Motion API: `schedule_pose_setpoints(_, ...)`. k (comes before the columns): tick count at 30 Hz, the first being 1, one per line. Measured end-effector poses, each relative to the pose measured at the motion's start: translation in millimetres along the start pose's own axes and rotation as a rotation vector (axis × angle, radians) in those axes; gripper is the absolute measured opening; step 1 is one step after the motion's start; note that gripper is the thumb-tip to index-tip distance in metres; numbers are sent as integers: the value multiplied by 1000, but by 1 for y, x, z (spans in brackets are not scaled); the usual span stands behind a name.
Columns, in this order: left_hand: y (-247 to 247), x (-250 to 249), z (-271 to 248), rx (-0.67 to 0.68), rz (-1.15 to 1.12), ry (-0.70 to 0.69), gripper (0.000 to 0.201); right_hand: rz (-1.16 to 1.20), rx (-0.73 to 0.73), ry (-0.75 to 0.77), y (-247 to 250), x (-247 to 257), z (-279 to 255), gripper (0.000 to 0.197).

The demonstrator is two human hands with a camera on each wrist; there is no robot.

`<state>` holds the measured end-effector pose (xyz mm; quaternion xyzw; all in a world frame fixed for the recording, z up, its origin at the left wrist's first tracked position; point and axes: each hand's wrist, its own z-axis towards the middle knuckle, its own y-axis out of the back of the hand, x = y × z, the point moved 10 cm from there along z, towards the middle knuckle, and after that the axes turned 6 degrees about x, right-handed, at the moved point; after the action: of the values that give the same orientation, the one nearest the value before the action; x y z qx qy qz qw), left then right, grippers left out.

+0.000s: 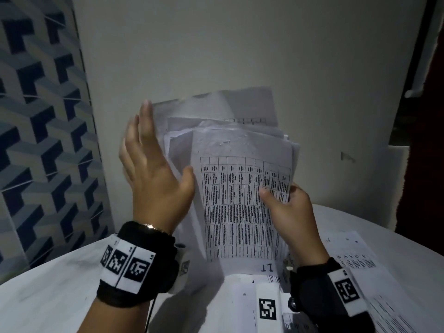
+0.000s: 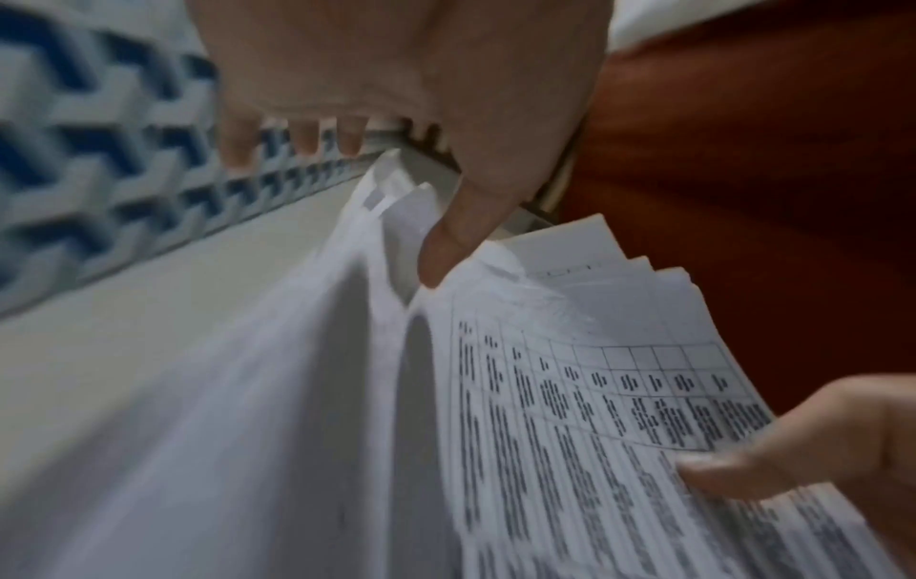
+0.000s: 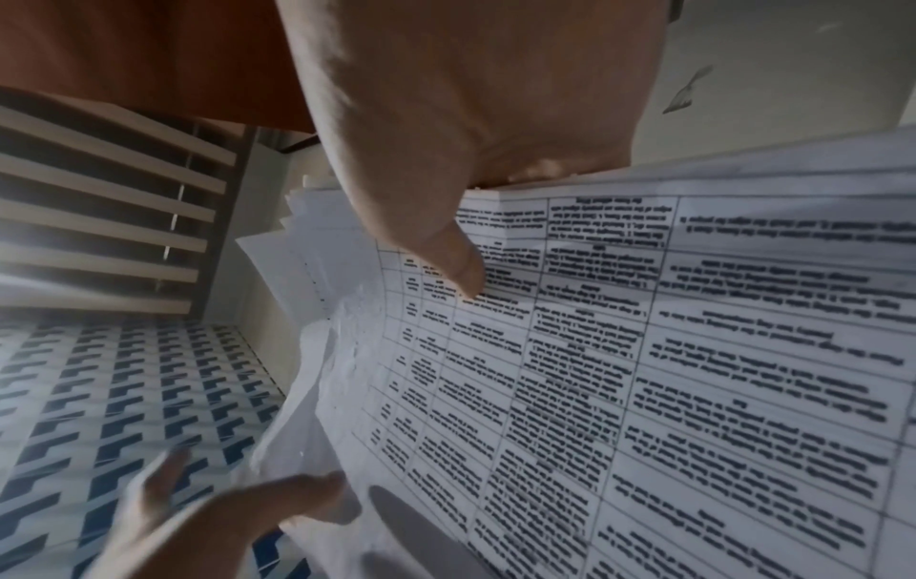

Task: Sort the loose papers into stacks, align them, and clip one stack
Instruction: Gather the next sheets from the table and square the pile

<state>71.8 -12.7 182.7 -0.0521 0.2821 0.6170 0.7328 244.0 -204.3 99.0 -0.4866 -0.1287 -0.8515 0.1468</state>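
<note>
A thick stack of papers stands upright on the white table, with a printed table on its front sheet. The upper sheets fan out unevenly. My right hand grips the stack's right edge, thumb on the front sheet and fingers behind. My left hand is flat with straight fingers beside the stack's left edge and is blurred by motion. Its thumb sits at the edge of the front sheet.
More printed sheets lie flat on the table to the right and under the stack's foot. A white card with a black square marker lies near the front. A white wall panel rises behind; blue patterned floor tiles are at left.
</note>
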Motion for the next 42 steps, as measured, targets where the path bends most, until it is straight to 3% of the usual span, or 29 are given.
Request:
schedule_pose_setpoints(3,-1,-49,12,60,458,-152,105,7,7,-12,0,0,0,17)
schedule_pose_setpoints(7,-34,-84,34,337,598,-224,96,43,-9,-50,1,-1,-1,15)
schedule_pose_setpoints(10,-51,-99,38,478,504,-296,73,73,-2,-73,0,-1,-1,15)
schedule_pose_setpoints(14,-54,-107,38,532,339,-356,56,86,9,-78,1,0,0,19)
schedule_pose_setpoints(20,-74,-101,28,724,353,-393,74,111,-16,-110,3,-3,-1,14)
schedule_pose_setpoints(23,-58,-98,31,603,256,-392,88,121,-41,-80,6,-2,-1,14)
schedule_pose_setpoints(25,-27,-74,33,343,213,-300,100,97,-60,-53,8,-2,-1,12)
schedule_pose_setpoints(27,4,-24,24,102,86,-91,113,77,-85,-47,11,-3,-1,12)
schedule_pose_setpoints(28,9,8,13,62,-45,40,120,82,-95,-47,12,-4,-1,14)
schedule_pose_setpoints(30,-12,64,-12,171,-385,313,119,90,-98,-47,12,-5,0,18)
schedule_pose_setpoints(33,-67,101,-46,429,-763,559,80,114,-86,-47,9,-4,0,18)
schedule_pose_setpoints(36,-72,109,-51,350,-723,554,36,106,-81,18,8,10,-3,21)
schedule_pose_setpoints(39,-60,111,-40,238,-782,522,32,125,-1,90,9,25,-4,16)
schedule_pose_setpoints(42,-55,114,-35,225,-847,539,33,83,131,-26,0,11,0,13)
